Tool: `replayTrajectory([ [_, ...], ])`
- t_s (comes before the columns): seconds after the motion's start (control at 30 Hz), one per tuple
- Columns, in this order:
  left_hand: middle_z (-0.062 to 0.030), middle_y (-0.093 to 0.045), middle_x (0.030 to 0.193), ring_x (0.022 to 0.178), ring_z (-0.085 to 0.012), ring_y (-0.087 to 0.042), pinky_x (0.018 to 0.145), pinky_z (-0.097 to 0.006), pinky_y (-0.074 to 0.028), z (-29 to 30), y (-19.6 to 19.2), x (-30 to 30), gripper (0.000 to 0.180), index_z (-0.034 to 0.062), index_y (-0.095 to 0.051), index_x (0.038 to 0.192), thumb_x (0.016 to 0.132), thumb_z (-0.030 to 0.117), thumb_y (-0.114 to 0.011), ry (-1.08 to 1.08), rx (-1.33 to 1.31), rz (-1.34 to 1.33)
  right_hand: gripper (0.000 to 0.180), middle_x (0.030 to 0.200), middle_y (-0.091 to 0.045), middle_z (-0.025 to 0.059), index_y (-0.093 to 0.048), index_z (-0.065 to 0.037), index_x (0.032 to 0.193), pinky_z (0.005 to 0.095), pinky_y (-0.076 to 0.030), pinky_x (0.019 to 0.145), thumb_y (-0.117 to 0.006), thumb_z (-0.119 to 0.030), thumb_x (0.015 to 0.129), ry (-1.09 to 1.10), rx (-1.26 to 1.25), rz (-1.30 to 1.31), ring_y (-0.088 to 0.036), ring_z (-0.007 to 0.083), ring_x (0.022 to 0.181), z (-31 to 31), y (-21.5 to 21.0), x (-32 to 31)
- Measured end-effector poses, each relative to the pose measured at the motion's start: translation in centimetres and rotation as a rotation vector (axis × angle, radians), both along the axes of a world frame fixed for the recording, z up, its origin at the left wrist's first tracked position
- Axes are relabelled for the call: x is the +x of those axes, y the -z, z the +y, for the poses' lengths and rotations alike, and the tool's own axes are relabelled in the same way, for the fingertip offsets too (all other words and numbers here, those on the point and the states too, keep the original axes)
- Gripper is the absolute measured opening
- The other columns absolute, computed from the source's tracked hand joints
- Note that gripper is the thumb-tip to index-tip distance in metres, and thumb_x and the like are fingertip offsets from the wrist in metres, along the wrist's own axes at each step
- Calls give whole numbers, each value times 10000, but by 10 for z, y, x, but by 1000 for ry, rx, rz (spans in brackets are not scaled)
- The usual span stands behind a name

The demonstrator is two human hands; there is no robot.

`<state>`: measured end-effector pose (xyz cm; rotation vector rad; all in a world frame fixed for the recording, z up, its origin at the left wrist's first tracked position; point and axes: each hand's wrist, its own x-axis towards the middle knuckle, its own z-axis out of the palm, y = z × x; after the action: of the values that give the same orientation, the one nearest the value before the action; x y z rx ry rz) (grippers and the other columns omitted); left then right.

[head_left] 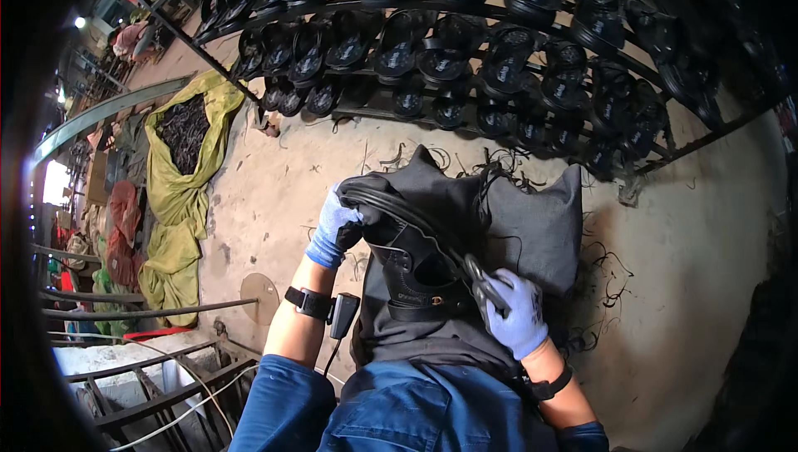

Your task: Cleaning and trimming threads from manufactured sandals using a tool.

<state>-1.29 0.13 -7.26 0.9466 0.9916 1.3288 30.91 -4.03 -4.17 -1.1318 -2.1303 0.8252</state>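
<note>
My left hand [337,223] is closed round one end of the black shoe [407,265], pinching its edge; the shoe lies over the dark cloth [395,340] on my lap, between my hands. My right hand [514,315] is curled round a black loop [480,286] beside the shoe's other end.

To handle this well, I judge the left grip should be firm enough that the shoe cannot roll on the soft cloth, with its rim turned toward my right hand and my left fingertips clear of whatever the loop belongs to. Small, even wrist moves along the rim look safer than hard pulls, and the buckle [437,300] and strap should stay out of the way.

I cannot tell whether the loop is a tool's handle or a rubber strip; my glove covers its far part. My left thumb and the shoe's underside are hard to make out, black against black. Thin scraps [615,284] litter the floor [673,244], too fine to identify.
</note>
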Motion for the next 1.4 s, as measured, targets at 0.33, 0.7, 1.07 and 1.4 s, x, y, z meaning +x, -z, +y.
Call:
replayTrajectory([
  [0.33, -84, -699, 983, 887, -134, -641, 821, -278, -511, -1, -5, 4, 544, -37, -655, 1032, 574, 174, -857, 79, 21, 273, 220, 848, -580, 108, -662, -125, 923, 422, -460, 528, -662, -140, 703, -31, 171, -203, -581, 316, 600, 9, -8, -2],
  [0.7, -64, -703, 984, 863, -109, -631, 792, -269, -506, 0, -18, 12, 488, -29, -662, 1021, 598, 134, -842, 125, 77, 435, 277, 871, -555, 96, -651, -172, 985, 423, -460, 535, -664, -171, 708, -84, 182, -289, -574, 302, 615, 22, -29, -8],
  [1.07, -65, -695, 949, 877, -126, -623, 842, -286, -490, -1, -49, 37, 574, -4, -651, 1067, 542, 116, -851, 27, 50, 370, 256, 849, -547, 93, -662, -169, 999, 401, -460, 544, -643, -205, 747, -249, 305, -464, -579, 265, 614, 56, -110, -10],
  [1.4, -106, -691, 920, 830, -214, -643, 821, -302, -486, 26, -115, 70, 550, 12, -659, 1074, 633, 304, -809, 425, 273, 574, 307, 811, -563, 74, -678, -138, 960, 391, -444, 527, -662, -133, 654, -279, 238, -518, -573, 273, 594, 60, -165, 10],
])
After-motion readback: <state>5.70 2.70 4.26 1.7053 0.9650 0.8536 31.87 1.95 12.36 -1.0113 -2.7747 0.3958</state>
